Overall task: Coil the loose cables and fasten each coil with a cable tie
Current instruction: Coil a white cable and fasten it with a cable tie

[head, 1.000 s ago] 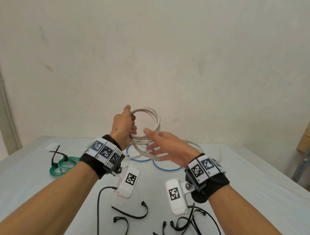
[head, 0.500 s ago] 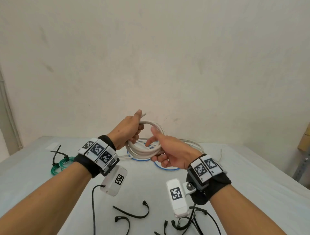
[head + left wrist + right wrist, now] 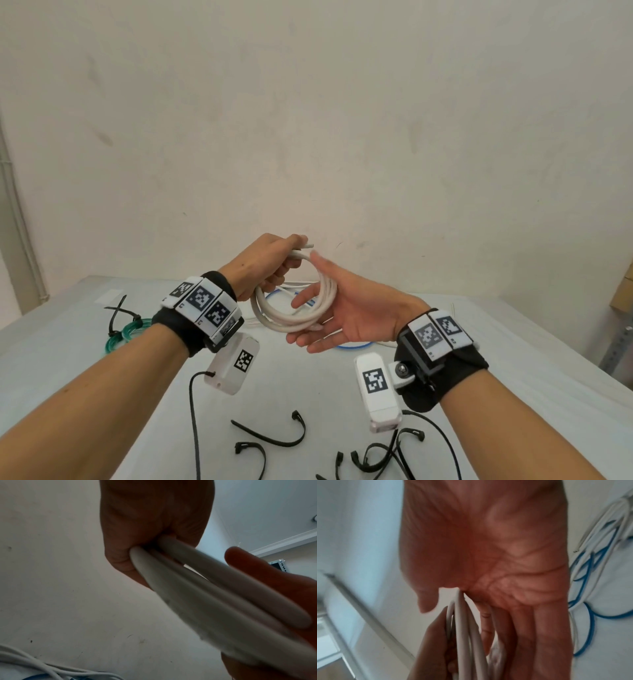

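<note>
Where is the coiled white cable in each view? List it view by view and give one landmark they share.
Head: the coiled white round cable hangs at centre, above the table, between both hands.
Left wrist: its loops run from centre to lower right, out of the left hand.
Right wrist: its loops stand at bottom centre, before the open right hand.
Shared landmark: the left hand's grip on the coil.

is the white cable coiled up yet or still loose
Coiled: the white cable forms stacked loops gripped by the left hand. No tie on it.
</note>
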Demonstrator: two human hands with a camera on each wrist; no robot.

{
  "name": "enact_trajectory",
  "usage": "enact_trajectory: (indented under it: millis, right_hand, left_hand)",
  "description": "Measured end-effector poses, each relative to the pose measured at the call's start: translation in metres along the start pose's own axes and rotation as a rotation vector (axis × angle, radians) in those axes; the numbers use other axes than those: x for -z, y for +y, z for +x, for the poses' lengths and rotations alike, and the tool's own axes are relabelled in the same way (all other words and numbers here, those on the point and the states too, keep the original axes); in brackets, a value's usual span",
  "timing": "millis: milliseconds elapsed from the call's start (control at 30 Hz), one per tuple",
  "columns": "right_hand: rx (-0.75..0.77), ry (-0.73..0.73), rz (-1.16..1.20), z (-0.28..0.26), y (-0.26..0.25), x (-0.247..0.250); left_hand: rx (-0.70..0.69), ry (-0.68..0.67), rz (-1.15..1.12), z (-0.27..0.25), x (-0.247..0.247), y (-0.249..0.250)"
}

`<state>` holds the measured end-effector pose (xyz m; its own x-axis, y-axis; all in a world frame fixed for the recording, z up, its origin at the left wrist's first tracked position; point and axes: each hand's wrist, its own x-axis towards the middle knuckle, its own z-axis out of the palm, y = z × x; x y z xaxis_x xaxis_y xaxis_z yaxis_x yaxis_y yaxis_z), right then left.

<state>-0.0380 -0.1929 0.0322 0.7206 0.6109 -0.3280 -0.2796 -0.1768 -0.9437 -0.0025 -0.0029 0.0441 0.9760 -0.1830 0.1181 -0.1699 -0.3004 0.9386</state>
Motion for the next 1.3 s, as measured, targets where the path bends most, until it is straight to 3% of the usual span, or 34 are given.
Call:
enact_trajectory:
  millis: [67,167,333,400,500,567,667,833,933,1100,1200,1300]
  right_hand:
    - [-0.018,-0.073,0.13,0.001,0.001,0.002]
    - [-0.026,-0.071,0.259,0.005,0.003,0.004]
    - [-0.032,-0.045,0.248,0.008,0.003,0.003]
    - [-0.018,0.053,0.176,0.009,0.002,-0.003]
    - [0.058,0.343,0.005,0.015,0.003,-0.008]
    - [0.162,0.495,0.059,0.021,0.003,-0.01]
    - [0.227,0.52,0.149,0.022,-0.002,-0.016]
    - [0.363,0.614,-0.483,0.023,0.002,-0.02]
    - [0.377,0.586,-0.846,0.019,0.0,-0.012]
    - [0.354,0.467,-0.856,0.016,-0.003,-0.002]
    - [0.401,0.591,-1.088,0.019,-0.001,0.0]
    - [0.465,0.742,-1.172,0.022,0.005,-0.001]
  left_hand:
    - [-0.014,-0.029,0.027,0.0,0.0,0.003]
    - [-0.048,-0.073,0.064,-0.002,-0.003,0.006]
    - [-0.056,-0.075,0.108,0.0,-0.009,0.006]
    - [-0.049,-0.059,0.113,0.002,-0.012,0.001]
    - [-0.034,-0.077,0.095,0.002,-0.014,-0.004]
    - [-0.014,-0.091,0.083,0.0,-0.015,-0.006]
    - [-0.005,-0.151,0.105,-0.004,-0.019,-0.004]
    - [0.004,-0.15,0.109,-0.002,-0.019,-0.002]
    - [0.028,-0.152,0.158,-0.003,-0.014,-0.001]
    - [0.03,-0.081,0.201,-0.003,-0.013,0.012]
    - [-0.015,-0.057,0.224,0.0,-0.014,0.015]
    - [-0.079,0.008,0.187,0.003,-0.019,0.015]
